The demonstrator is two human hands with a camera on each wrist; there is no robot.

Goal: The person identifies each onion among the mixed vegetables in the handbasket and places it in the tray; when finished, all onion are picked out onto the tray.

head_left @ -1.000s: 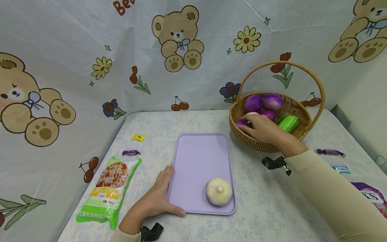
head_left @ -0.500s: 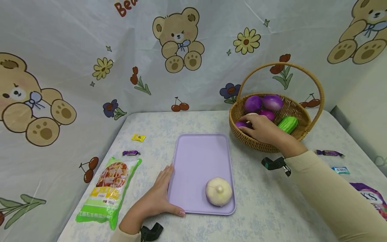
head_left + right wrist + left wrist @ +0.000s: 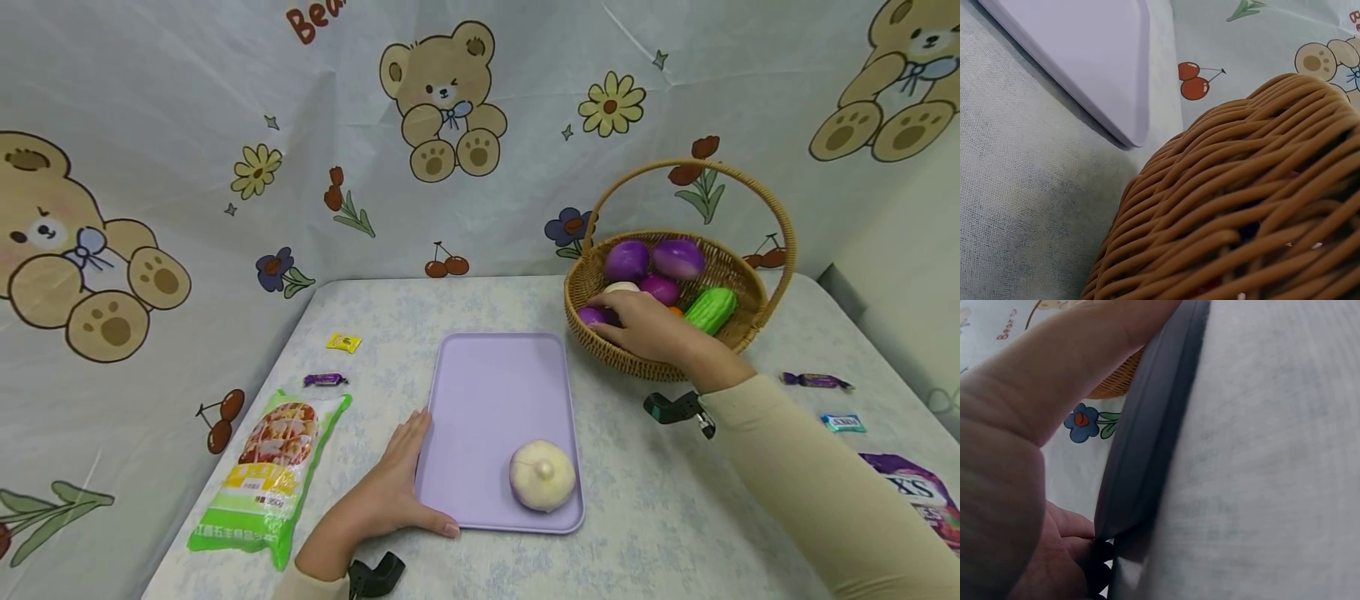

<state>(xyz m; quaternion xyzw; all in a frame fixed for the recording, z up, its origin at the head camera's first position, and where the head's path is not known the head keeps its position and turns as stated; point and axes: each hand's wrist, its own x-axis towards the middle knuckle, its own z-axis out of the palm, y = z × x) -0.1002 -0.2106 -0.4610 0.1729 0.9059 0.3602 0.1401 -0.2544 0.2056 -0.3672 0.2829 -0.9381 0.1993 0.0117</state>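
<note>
In the head view my left hand (image 3: pixel 393 479) lies with fingers extended along the left edge of the lilac tray (image 3: pixel 495 400), its thumb at the near edge. The left wrist view shows the thumb and fingers close against the tray's side (image 3: pixel 1147 425). A round whitish bulb with a purple tinge (image 3: pixel 542 475) sits at the tray's near right. My right hand (image 3: pixel 652 325) reaches into a wicker basket (image 3: pixel 630 360), thumb and fingers around a smooth purple vegetable (image 3: pixel 591 316). Its kind is partly hidden. The right wrist view shows mainly basket wall (image 3: pixel 1222 206).
Other purple vegetables (image 3: pixel 627 261), a whitish one (image 3: pixel 621 287) and a green ridged one (image 3: pixel 711 311) lie in the basket under its arched handle (image 3: pixel 780 217). A green food bag (image 3: pixel 270 475) and small candies (image 3: pixel 325 379) lie left; more candies (image 3: pixel 816 381) and a purple bag (image 3: pixel 918 492) lie right.
My right hand has shifted slightly left and down at the purple vegetable. The basket and handle have moved a little, and something orange now shows beside the hand. My left hand stays put.
</note>
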